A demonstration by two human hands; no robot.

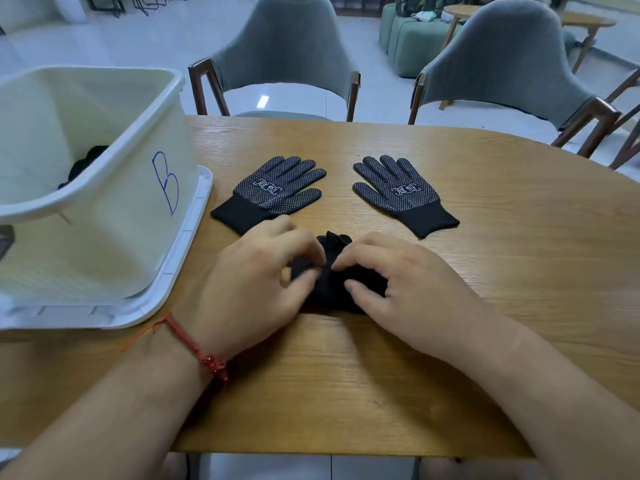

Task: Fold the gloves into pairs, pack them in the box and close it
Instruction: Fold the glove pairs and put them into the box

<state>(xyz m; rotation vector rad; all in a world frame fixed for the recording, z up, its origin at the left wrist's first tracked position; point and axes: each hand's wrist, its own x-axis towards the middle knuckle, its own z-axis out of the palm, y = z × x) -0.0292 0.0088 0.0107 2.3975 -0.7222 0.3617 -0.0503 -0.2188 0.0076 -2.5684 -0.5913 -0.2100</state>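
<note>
A bunched black glove bundle (pixel 334 277) lies on the wooden table in front of me. My left hand (pixel 258 282) pinches its left side between thumb and fingers. My right hand (pixel 398 282) grips its right side with curled fingers. Beyond them two black dotted gloves lie flat and palm up, one to the left (pixel 273 192) and one to the right (pixel 401 194). The cream plastic box (pixel 114 188), marked with a blue B, stands open at the left on its white lid (pixel 188 244). A dark glove bundle (pixel 85 164) shows inside the box.
The wooden table (pixel 519 254) has a curved right edge and its near edge close to my forearms. Two grey chairs (pixel 284 57) (pixel 509 64) stand behind the table. A red string bracelet (pixel 194 344) is on my left wrist.
</note>
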